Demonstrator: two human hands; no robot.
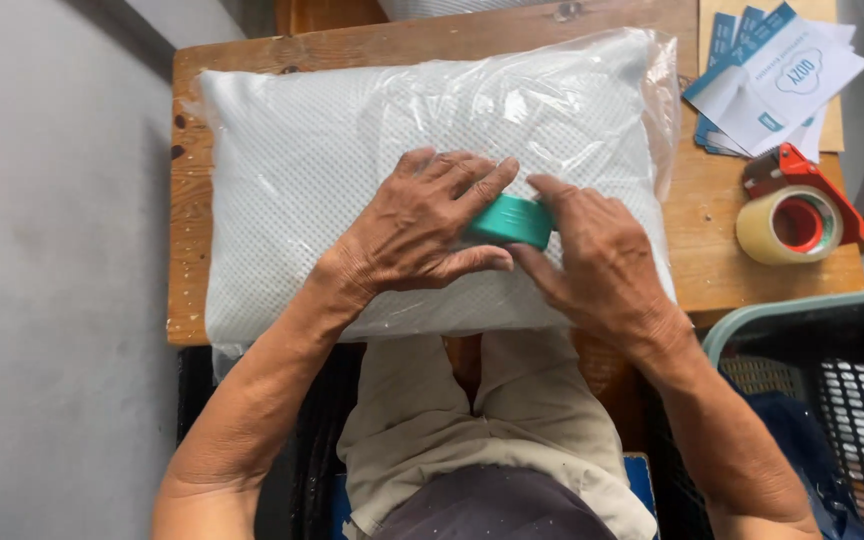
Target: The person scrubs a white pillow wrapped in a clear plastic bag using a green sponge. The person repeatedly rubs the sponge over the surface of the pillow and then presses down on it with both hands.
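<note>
A white mesh-textured pillow (312, 170) in a clear plastic bag lies across a small wooden table (712, 250). Both my hands rest on its near middle and hold a small teal roll of tape (512, 221) between them. My left hand (417, 230) grips the roll from the left with fingers over its top. My right hand (597, 255) pinches it from the right. Most of the roll is hidden by my fingers.
A red tape dispenser with a roll of clear packing tape (797, 215) sits at the table's right edge. Blue and white paper leaflets (777, 80) lie at the back right. A green plastic basket (822, 400) stands to my right. Grey floor lies on the left.
</note>
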